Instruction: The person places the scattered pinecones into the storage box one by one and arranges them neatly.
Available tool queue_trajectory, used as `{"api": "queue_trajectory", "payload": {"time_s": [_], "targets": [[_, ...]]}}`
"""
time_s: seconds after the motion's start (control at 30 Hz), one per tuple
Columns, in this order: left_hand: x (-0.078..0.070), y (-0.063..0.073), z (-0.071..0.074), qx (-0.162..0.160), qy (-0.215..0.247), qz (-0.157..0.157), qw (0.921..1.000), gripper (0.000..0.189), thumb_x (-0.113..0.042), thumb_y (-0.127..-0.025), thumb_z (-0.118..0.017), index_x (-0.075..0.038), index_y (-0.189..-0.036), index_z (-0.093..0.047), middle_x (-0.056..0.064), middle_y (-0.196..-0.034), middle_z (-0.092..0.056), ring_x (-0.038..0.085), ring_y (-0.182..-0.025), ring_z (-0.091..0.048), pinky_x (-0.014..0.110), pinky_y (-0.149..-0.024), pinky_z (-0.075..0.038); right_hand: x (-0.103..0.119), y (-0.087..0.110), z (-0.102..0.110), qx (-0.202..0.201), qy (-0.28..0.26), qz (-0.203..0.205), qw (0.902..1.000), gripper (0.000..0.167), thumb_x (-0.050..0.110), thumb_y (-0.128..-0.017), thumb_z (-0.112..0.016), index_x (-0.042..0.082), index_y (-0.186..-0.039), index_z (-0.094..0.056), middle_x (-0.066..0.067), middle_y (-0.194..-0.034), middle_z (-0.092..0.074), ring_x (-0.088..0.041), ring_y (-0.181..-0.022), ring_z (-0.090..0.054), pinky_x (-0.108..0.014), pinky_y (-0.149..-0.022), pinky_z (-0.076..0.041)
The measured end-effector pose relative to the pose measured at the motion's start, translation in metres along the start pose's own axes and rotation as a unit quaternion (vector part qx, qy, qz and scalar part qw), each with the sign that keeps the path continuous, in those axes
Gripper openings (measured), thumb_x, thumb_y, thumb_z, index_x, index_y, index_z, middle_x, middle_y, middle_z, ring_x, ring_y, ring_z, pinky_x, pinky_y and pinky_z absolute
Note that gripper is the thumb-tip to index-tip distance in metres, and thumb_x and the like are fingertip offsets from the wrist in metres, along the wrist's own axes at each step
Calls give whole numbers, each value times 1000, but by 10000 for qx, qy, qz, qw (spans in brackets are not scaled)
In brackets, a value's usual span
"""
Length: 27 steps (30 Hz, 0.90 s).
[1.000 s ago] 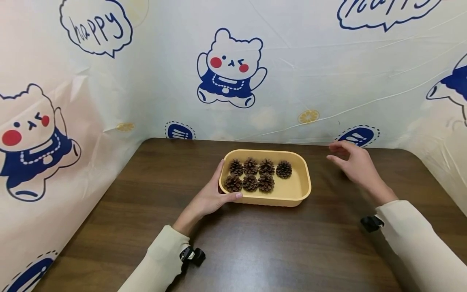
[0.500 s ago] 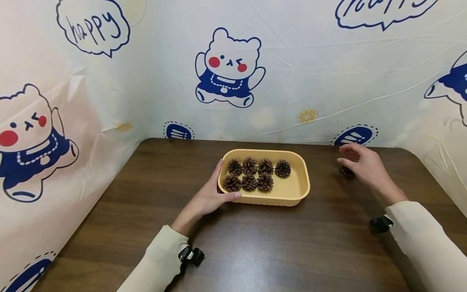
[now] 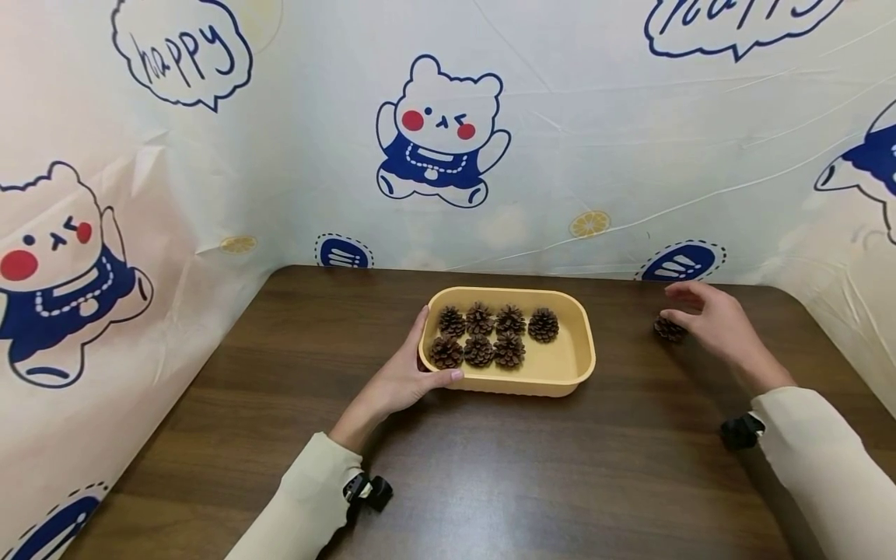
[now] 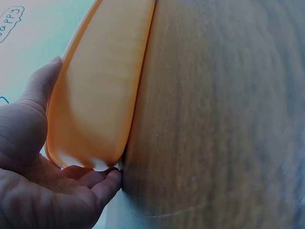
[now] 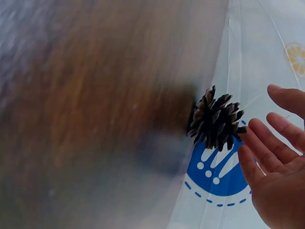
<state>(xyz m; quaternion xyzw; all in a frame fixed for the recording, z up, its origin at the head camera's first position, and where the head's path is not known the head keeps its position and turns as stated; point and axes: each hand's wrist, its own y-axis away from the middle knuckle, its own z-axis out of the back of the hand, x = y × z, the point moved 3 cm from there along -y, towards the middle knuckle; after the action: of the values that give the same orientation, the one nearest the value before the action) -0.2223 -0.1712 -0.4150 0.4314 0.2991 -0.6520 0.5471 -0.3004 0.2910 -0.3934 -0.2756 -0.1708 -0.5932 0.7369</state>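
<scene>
A pale yellow plastic box (image 3: 525, 384) stands on the table, with several brown pine cones (image 3: 479, 350) in two rows over its left and middle part. My left hand (image 3: 400, 381) grips the box's left end, thumb at the front rim. In the left wrist view the left fingers (image 4: 107, 186) curl round the end of the box (image 4: 95, 95). At the far right, a single pine cone (image 3: 668, 330) lies on the table. My right hand (image 3: 724, 330) is right beside it, and in the right wrist view its fingers (image 5: 269, 143) are spread and not wrapped around the pine cone (image 5: 217, 120).
The dark wooden table (image 3: 532, 474) reaches back to a wall sheet (image 3: 574, 140) printed with cartoon bears. Bare floor of the box (image 3: 560, 362) shows at its right end. A small black camera (image 3: 742, 432) sits on the right wrist, another camera (image 3: 378, 492) on the left.
My right hand has moved to the right, away from the box, and the pine cone it covered a second ago has come into sight. My left hand and the box stay put.
</scene>
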Motion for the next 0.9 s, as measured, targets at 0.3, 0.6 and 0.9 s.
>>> {"api": "queue_trajectory", "payload": {"time_s": [0.3, 0.6, 0.9], "targets": [[1, 0, 0, -26, -4, 18, 10000, 125, -29, -87, -88, -27, -170, 6, 21, -171, -25, 34, -148, -43, 55, -127, -23, -11, -1, 2, 267, 31, -209, 9994, 44, 19, -101, -72, -6, -134, -59, -35, -136, -61, -55, -126, -57, -62, -97, -47], [0, 0, 0, -5, 51, 12, 10000, 125, -28, -87, -88, -27, -170, 6, 21, -171, -25, 33, -145, -46, 54, -126, -25, -18, -1, 1, 627, 37, -354, 9974, 51, 23, -101, -72, -8, -139, -55, -37, -138, -60, -55, -126, -58, -57, -95, -50], [0, 1, 0, 9, 100, -12, 9999, 125, -27, -87, -87, -26, -170, 6, 20, -172, -26, 33, -145, -46, 54, -126, -26, -21, 2, 1, 760, -88, -373, 9964, 53, 22, -102, -70, -10, -140, -53, -39, -139, -57, -59, -127, -55, -67, -102, -45]]}}
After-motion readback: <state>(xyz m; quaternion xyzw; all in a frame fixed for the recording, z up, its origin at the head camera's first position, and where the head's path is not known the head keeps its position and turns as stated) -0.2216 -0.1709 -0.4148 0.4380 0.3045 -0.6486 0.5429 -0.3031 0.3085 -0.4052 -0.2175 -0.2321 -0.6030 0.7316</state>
